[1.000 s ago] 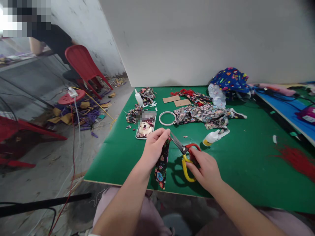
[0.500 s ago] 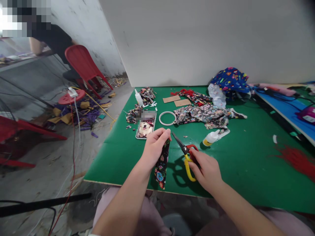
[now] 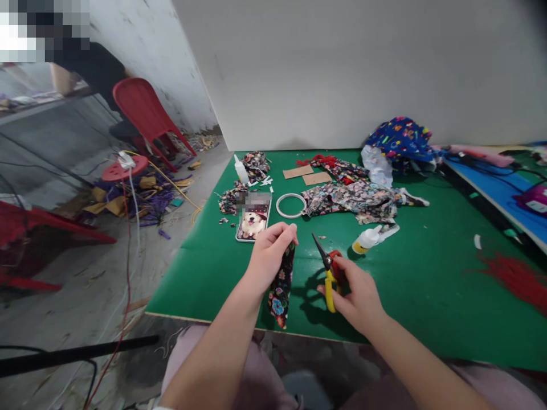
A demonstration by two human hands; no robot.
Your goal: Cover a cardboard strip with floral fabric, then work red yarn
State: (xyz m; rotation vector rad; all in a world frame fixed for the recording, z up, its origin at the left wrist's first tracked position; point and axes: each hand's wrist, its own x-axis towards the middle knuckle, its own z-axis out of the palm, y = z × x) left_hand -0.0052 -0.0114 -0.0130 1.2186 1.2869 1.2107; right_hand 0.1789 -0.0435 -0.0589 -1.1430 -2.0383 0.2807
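Observation:
My left hand [image 3: 271, 250] pinches the top end of a black floral fabric strip [image 3: 281, 287], which hangs down over the front part of the green table [image 3: 427, 296]. To its right, my right hand [image 3: 356, 290] holds scissors [image 3: 329, 270] with red and yellow handles. Their dark blades point up and to the left, apart from the strip. A phone [image 3: 253, 222] showing a dog picture lies just behind my left hand. Beyond my hands is a white ring [image 3: 291, 205], touching the left end of a floral fabric pile [image 3: 354, 199].
A yellow-labelled bottle [image 3: 366, 240] lies behind my right hand; a white bottle [image 3: 240, 169] stands at back left. Cardboard pieces [image 3: 316, 178], blue patterned cloth [image 3: 399, 142] and red threads [image 3: 515, 279] are around. A person [image 3: 96, 71] sits by a red chair [image 3: 143, 108].
The scissors have moved slightly right, away from the strip, and turned a little more upright. The fingers of my right hand have shifted on the handles. My left hand has hardly moved.

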